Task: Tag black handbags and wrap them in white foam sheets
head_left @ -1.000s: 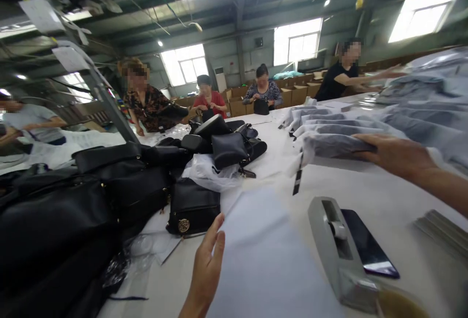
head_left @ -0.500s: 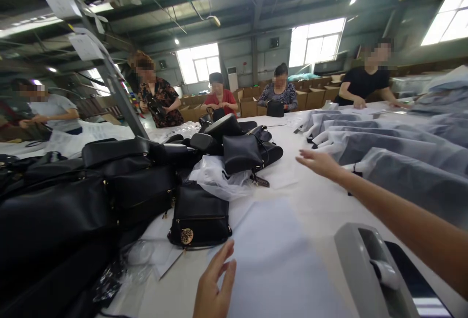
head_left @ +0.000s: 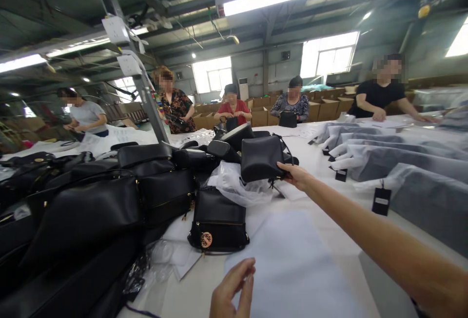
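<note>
My right hand [head_left: 295, 176] grips the lower right corner of a black handbag [head_left: 261, 158] at the front of a pile, fingers partly hidden behind it. My left hand [head_left: 236, 291] is low in the middle with thumb and fingers apart, holding nothing, over the edge of a pale sheet [head_left: 288, 254] on the table. Just beyond it lies another black handbag [head_left: 220, 220] with a zip and a round gold charm [head_left: 206, 240]. Crumpled white wrapping [head_left: 232, 181] sits between the two bags.
Many black bags [head_left: 91, 211] are heaped at left. Wrapped bags with black tags [head_left: 381, 201] line the right side. Clear plastic [head_left: 157, 262] lies near the front. A metal post [head_left: 149, 103] rises at left. Several people work across the white table [head_left: 307, 138].
My right hand has reached left and taken hold of the black handbag at its corner. My left hand stays low, still empty. The view has swung left.
</note>
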A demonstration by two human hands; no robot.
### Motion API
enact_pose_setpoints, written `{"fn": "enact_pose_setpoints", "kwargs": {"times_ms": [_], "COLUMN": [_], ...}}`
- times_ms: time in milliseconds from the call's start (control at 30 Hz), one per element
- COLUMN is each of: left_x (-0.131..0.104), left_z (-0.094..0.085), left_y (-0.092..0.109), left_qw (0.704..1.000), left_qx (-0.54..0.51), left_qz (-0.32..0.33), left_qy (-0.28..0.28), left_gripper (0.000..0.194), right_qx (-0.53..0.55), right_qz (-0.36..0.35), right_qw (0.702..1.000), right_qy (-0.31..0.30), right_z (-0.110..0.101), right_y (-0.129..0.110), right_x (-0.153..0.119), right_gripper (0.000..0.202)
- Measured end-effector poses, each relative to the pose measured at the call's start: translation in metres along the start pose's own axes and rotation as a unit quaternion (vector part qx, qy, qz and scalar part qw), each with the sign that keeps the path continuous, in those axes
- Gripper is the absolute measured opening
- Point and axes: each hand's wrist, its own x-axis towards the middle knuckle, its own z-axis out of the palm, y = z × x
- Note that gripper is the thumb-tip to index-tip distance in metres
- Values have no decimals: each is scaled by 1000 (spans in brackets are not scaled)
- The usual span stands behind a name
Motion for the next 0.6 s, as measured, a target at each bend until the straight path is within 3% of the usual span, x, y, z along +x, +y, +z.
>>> {"fn": "enact_pose_setpoints", "kwargs": {"times_ms": [100,167,267,367,433,500,567,600], "left_x": [6,7,2,-12,-24,-36,-48,-53], "left_z": [-2,3,15,19,13,1,-14,-21], "left_y": [29,47,68,75,73,68,60,55], "left_qw": [997,986,937,893,895,925,965,980], "left_qx": [42,104,233,318,305,238,144,96], "left_qz": [59,132,261,318,323,294,207,151], "left_qy": [-15,-10,8,-6,-27,-46,-70,-85], "left_gripper": [34,35,52,66,67,66,62,58], "right_qx": [9,8,5,-8,-25,-55,-131,-191], "right_qz": [-6,-2,28,52,46,18,-46,-100], "right_qw": [1000,1000,998,995,991,982,971,962], "right_qy": [1,-15,-52,-89,-125,-182,-197,-169], "right_z": [-22,-36,-51,-55,-55,-58,-62,-66], "right_y": [-13,-15,-7,5,8,6,4,4], "right_x": [-64,-115,-196,-274,-318,-351,-371,-376], "right_gripper": [20,21,21,24,29,37,43,45]}}
